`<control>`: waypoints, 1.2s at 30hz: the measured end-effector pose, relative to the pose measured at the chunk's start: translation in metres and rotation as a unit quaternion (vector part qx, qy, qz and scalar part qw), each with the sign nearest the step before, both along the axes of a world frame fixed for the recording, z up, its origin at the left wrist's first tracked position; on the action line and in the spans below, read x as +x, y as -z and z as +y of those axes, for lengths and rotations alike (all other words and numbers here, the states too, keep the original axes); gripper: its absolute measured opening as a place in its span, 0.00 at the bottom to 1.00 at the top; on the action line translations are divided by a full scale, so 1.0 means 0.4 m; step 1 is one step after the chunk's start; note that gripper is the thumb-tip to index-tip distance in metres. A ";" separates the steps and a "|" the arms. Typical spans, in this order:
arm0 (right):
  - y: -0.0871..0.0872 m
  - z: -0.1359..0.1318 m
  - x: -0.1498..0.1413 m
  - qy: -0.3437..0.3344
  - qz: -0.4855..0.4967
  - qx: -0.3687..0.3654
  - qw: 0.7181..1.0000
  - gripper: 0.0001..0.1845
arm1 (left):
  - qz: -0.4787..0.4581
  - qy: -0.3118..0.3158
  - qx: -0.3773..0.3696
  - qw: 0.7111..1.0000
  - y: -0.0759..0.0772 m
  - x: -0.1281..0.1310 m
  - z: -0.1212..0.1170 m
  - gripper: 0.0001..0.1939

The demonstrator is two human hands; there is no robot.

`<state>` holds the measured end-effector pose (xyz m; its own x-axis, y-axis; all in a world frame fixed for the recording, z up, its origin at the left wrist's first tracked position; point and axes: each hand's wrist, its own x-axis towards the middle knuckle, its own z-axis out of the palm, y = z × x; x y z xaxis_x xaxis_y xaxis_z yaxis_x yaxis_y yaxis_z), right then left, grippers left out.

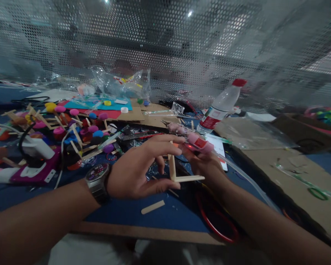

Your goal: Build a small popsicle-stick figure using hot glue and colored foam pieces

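Note:
My left hand (138,165), with a watch on the wrist, pinches an L-shaped piece of joined wooden craft sticks (172,167) between thumb and fingers. One arm of the L stands up, and the other lies level toward the right. My right hand (205,163) is wrapped round a pink glue gun (198,142), on which a small red light glows. Its nozzle end points left, just beyond my left fingertips. A pale translucent strand (246,178) runs from behind the gun to the lower right. Below my left hand, a loose craft stick (153,207) lies on the blue tabletop.
Several craft-stick pieces with coloured caps (93,129) crowd the left, near a purple power strip (38,169). A water bottle (219,106) stands tilted-looking at the back right. Red-handled scissors (217,226) lie near the front edge. Cardboard (292,176) covers the right.

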<state>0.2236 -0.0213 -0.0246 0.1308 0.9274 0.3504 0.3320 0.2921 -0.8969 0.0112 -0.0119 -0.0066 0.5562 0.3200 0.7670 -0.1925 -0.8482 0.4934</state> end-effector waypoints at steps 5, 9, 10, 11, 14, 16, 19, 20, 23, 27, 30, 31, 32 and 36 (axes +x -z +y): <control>-0.007 0.001 0.005 0.027 -0.051 -0.007 0.998 0.13 | 0.002 0.000 0.003 1.000 -0.002 -0.001 -0.001 0.30; -0.013 -0.001 0.001 0.011 -0.043 -0.004 0.999 0.10 | -0.002 0.003 0.000 1.000 -0.001 0.000 -0.001 0.30; -0.014 -0.002 0.000 0.007 -0.042 -0.006 0.999 0.09 | -0.002 0.002 0.001 1.000 -0.001 0.000 -0.001 0.31; -0.014 -0.003 0.000 0.007 -0.042 -0.006 0.999 0.09 | -0.001 0.001 0.003 1.000 0.000 0.000 -0.001 0.31; -0.010 -0.003 0.004 0.019 -0.046 -0.016 0.999 0.10 | 0.002 -0.003 0.004 1.000 -0.001 -0.001 -0.001 0.30; -0.008 -0.001 0.005 0.033 -0.044 -0.020 0.998 0.09 | 0.002 -0.006 0.005 1.000 -0.003 -0.002 -0.002 0.30; -0.009 0.001 0.004 0.041 -0.019 -0.029 0.999 0.11 | 0.004 -0.010 0.009 1.000 -0.002 -0.003 -0.003 0.31; -0.010 0.001 0.003 0.050 -0.005 -0.032 0.998 0.13 | 0.005 -0.011 0.011 1.000 -0.001 -0.003 -0.003 0.31; -0.015 0.001 0.002 0.077 0.025 -0.039 0.996 0.18 | 0.013 -0.014 0.008 1.000 0.003 -0.003 -0.002 0.31; -0.021 0.000 0.006 0.054 0.079 -0.063 0.993 0.24 | 0.028 -0.036 0.005 0.999 0.008 -0.001 0.001 0.30; -0.033 -0.003 0.005 -0.002 0.172 -0.096 0.980 0.23 | 0.033 -0.076 -0.001 0.997 0.008 -0.002 0.001 0.29; -0.039 -0.004 0.004 -0.024 0.203 -0.098 0.974 0.22 | 0.040 -0.094 -0.012 0.995 0.007 -0.002 0.000 0.28; -0.045 -0.006 0.002 -0.047 0.227 -0.096 0.968 0.22 | 0.049 -0.115 -0.029 0.992 0.006 -0.002 0.000 0.28; -0.050 -0.016 -0.001 -0.114 0.230 -0.092 0.962 0.20 | 0.058 -0.177 -0.117 0.976 0.005 0.000 0.001 0.26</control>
